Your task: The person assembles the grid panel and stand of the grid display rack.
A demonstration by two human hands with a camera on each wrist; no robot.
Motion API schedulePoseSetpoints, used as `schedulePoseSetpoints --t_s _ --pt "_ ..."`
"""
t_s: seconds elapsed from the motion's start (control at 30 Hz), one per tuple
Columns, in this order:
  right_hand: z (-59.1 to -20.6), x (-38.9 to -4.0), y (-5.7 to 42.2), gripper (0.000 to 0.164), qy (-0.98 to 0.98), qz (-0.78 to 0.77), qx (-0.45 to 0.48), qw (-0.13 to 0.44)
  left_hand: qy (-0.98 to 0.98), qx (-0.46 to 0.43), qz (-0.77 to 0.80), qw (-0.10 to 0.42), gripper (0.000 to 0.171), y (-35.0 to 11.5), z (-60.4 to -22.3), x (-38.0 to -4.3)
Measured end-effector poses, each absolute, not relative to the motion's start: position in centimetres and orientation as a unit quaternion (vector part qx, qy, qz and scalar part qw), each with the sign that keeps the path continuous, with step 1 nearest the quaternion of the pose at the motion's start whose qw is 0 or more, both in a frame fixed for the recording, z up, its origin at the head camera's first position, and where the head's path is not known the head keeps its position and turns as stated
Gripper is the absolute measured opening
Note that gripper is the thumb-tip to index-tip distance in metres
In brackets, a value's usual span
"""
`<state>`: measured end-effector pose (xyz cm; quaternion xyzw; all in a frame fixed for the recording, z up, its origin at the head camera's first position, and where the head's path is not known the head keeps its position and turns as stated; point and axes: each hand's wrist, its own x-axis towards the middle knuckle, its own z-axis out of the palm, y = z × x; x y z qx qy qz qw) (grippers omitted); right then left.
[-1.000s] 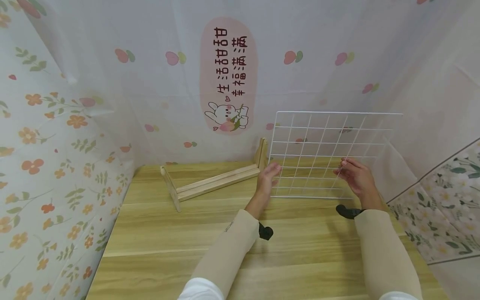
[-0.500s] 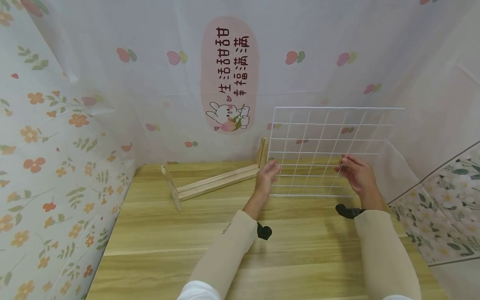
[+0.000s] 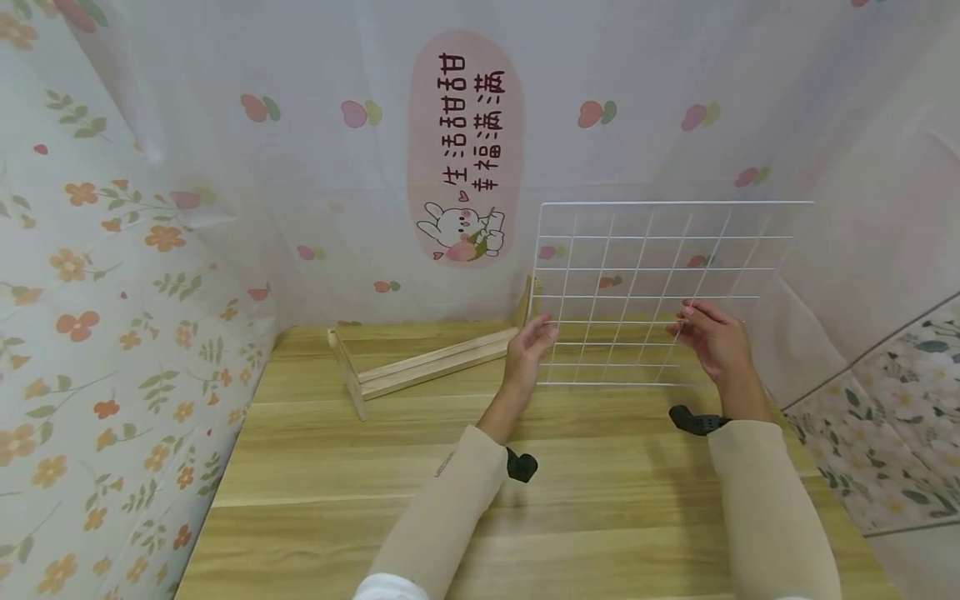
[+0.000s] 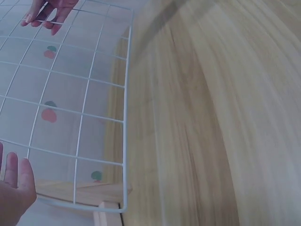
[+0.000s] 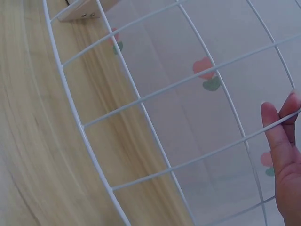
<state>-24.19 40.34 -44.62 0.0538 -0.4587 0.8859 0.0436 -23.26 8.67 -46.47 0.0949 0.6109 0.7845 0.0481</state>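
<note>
A white wire grid panel (image 3: 645, 268) stands up from the table at the right in the head view, tilted back towards the rear cloth. My left hand (image 3: 528, 348) holds its left side edge, fingers reaching past the outer wire. My right hand (image 3: 716, 346) pinches a wire inside the right half; in the right wrist view its fingers (image 5: 277, 136) lie around that wire. To the left is a pale wooden stand (image 3: 438, 364), a long crossbar with an upright at each end. The panel's left edge overlaps the stand's right upright in the head view.
The wood-grain table (image 3: 585, 517) extends towards me. A white cloth with fruit prints and lettering (image 3: 468, 150) hangs behind it. Floral cloth (image 3: 90, 333) hangs at the left and more patterned cloth (image 3: 892, 417) at the right.
The grid panel has risen slightly in both hands, its top edge higher against the rear cloth. Both hands have moved a little up with it. The wooden stand stays in place.
</note>
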Motion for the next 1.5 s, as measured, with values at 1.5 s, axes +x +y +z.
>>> schedulePoseSetpoints --t_s 1.5 --pt "-41.9 -25.1 34.9 0.023 -0.439 0.892 0.074 0.079 0.756 0.152 0.625 -0.123 0.05 -4.2 -44.5 -20.8"
